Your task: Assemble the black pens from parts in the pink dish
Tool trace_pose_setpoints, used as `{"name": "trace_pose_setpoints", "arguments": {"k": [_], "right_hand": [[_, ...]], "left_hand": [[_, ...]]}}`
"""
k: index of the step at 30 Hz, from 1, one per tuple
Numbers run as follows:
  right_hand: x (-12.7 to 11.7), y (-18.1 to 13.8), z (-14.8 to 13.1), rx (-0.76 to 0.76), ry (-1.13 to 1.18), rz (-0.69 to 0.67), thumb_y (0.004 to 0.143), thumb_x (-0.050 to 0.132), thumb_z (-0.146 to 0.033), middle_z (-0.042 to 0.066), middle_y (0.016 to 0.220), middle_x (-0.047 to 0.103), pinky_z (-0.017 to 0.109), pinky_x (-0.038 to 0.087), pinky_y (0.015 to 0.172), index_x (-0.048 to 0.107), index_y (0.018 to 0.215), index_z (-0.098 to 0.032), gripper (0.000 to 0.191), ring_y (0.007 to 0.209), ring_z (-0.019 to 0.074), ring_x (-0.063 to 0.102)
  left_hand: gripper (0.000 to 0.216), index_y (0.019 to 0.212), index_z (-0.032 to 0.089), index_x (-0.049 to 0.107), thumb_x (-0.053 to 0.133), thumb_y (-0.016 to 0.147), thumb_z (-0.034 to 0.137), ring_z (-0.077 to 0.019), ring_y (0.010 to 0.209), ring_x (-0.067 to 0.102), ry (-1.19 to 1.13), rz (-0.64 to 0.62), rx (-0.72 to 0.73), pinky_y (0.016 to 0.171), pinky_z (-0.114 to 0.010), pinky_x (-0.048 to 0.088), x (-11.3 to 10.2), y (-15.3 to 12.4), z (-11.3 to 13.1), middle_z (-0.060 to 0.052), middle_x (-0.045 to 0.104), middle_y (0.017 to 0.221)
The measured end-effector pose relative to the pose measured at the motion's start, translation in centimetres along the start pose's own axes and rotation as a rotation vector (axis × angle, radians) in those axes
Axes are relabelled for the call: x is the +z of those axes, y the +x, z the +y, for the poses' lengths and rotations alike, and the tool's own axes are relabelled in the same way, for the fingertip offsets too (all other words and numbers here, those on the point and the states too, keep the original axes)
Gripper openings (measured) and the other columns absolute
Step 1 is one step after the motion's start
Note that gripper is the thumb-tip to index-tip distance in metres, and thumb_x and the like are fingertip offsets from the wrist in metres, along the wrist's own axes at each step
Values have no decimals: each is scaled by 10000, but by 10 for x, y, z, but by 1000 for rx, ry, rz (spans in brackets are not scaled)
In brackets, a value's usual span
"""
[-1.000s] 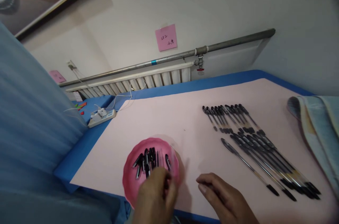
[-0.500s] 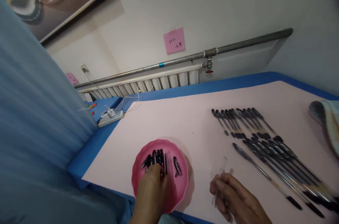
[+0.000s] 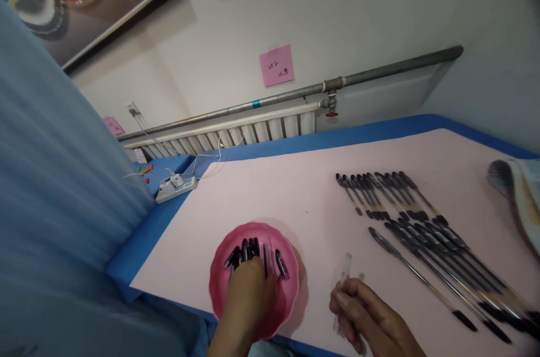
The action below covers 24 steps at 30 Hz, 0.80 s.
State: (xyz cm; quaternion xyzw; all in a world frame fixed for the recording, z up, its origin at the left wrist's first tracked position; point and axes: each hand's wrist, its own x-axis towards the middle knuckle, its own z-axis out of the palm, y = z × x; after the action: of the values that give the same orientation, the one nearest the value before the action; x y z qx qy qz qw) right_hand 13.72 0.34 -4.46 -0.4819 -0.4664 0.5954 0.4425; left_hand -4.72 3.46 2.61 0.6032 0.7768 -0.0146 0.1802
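My left hand (image 3: 248,303) reaches into a pink scalloped bowl (image 3: 219,278) near the table's front edge, its fingers curled down among several black pen caps (image 3: 253,250); what they grip is hidden. My right hand (image 3: 371,317) rests on the pink mat to the right of the bowl, closed around a clear pen barrel (image 3: 343,275) that points away from me. Further right lies a row of several assembled black pens (image 3: 422,227), side by side.
The pink mat (image 3: 304,188) covers a blue table (image 3: 371,129). A white power strip (image 3: 175,188) with cables sits at the left edge. A folded cloth (image 3: 521,194) lies at the far right. A radiator and pipe run along the wall behind.
My right hand, flat on the mat a second ago, has picked up the clear barrel. My left hand stays in the bowl. The view shifted a little to the left.
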Motion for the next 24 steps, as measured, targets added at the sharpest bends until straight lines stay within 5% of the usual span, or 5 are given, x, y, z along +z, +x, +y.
{"name": "trace_pose_setpoints", "arguments": {"k": [15, 24], "right_hand": [[0, -2, -2, -12, -84, -18, 855, 449, -586, -55, 495, 470, 244, 380, 479, 569, 724, -216, 410, 486, 135, 440], [-3, -1, 1, -9, -84, -76, 874, 429, -534, -62, 521, 462, 238, 355, 469, 532, 725, -228, 356, 484, 129, 431]], "left_hand": [[237, 699, 145, 671, 449, 758, 202, -238, 673, 637, -106, 0, 68, 533, -290, 313, 13, 13, -13, -145, 720, 748], [159, 591, 211, 488, 455, 746, 197, -214, 614, 574, -353, 111, 88, 560, -300, 324, 16, 8, -19, -62, 613, 620]]}}
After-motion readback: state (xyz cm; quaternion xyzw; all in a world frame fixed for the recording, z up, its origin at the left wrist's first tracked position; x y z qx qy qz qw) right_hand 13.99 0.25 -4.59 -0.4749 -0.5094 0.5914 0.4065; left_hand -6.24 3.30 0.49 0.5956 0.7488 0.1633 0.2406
